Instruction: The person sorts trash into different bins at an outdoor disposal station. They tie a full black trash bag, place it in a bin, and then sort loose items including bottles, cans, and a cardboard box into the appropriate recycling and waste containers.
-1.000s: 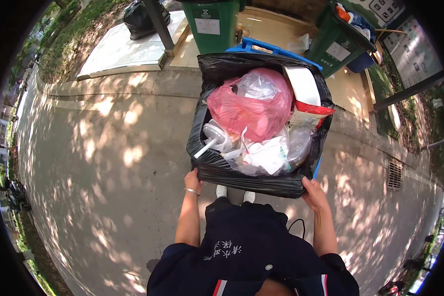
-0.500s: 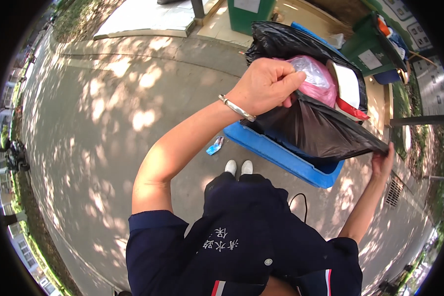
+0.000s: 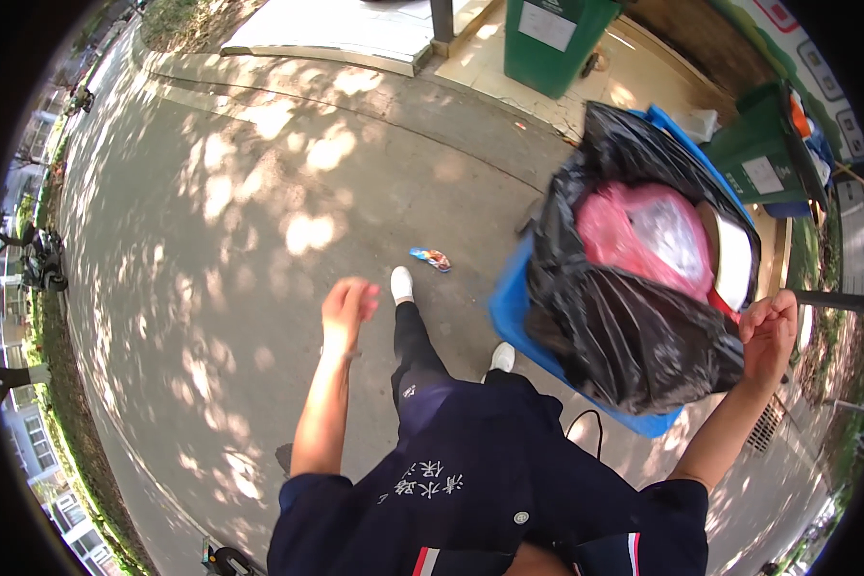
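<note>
My left hand hangs over the pavement with its fingers loosely half-curled. Nothing shows in it, and it is well apart from the bin. Over at the right, my right hand has its fingers bent together at the edge of a black garbage bag; the exact grip is partly hidden. This bag lines a blue bin, its rim folded outward over the sides. Inside lie a pink plastic bag with a clear bag on it, and a white container beside them.
A crumpled blue-and-orange wrapper lies on the pavement ahead of my white shoe. Beyond the blue bin stand a green bin and a fuller green bin. A drain grate is at the right, a parked scooter far left.
My left hand has let go of the bag's rim and swung down to the left. The bag's near side now drapes over the bin. One foot has stepped forward; the wrapper appears nearer the bin's far end.
</note>
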Motion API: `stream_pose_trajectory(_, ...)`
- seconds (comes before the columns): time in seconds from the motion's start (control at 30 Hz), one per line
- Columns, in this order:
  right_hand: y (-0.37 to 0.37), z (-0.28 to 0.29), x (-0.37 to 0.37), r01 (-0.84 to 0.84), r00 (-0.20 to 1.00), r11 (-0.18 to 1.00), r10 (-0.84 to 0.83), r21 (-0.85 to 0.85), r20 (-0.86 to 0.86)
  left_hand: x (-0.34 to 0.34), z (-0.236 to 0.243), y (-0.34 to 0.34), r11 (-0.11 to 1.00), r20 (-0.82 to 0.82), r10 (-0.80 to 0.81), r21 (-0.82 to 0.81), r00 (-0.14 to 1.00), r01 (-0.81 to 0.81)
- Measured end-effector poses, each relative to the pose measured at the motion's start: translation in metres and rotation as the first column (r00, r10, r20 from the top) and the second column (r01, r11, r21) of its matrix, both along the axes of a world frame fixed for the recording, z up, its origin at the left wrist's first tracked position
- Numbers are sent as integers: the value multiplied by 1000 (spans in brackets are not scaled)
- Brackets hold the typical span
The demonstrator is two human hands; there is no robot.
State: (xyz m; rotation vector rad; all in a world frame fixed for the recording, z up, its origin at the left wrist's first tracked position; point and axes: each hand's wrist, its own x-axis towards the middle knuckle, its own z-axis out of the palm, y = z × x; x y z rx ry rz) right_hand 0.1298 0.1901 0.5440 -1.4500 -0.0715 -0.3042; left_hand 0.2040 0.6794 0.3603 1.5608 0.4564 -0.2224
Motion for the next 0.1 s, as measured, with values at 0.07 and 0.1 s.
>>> stream_pose_trajectory(0.07,22,10,38,-122,991,990,118,-72,-58,-17,-26,44,993,-98,116,-8,988,-118)
stream_pose_trajectory(0.1,38,13,61,-124,982,984,103,-125,-158,-3,-34,55,993,-103,115,-17,988,-117)
